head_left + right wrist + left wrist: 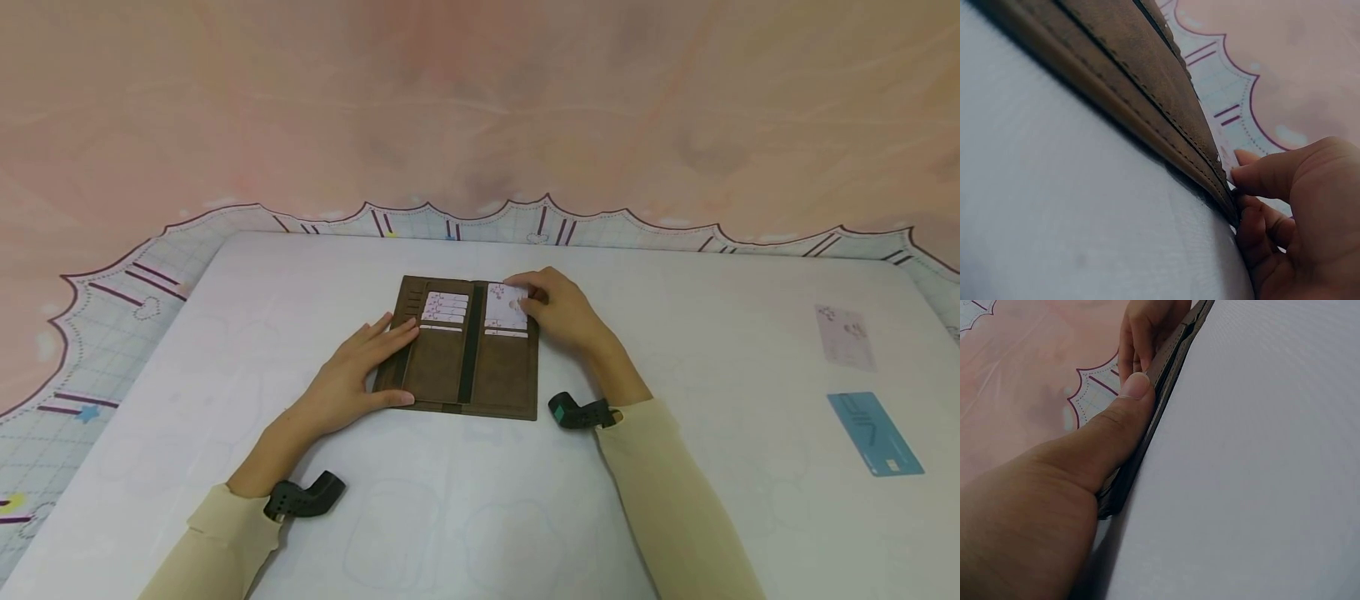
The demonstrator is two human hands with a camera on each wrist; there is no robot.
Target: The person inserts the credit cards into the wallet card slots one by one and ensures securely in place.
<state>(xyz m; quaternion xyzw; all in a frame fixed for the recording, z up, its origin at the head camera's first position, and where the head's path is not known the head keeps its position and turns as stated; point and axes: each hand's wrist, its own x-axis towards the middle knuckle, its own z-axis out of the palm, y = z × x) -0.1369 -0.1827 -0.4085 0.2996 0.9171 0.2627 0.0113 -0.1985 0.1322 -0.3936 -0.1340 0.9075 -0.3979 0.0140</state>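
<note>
A brown leather wallet (433,367) lies unfolded on the white table. Several white cards with a pink floral print (444,308) sit staggered in its left slots. In the upper right slot stands a larger floral card (504,307), mostly exposed, with the edge of another below it. My right hand (558,308) pinches this card's upper right part between thumb and fingers; in the right wrist view the thumb (1266,175) is at the card's edge. My left hand (356,367) rests spread on the wallet's left side, its thumb (1129,403) pressing the near edge.
Toward the table's right side lie a pale floral card (845,337) and a blue card with a chip (876,434). A patterned cloth with a scalloped border (457,221) runs behind the table (420,517). Each wrist wears a black camera band (303,497).
</note>
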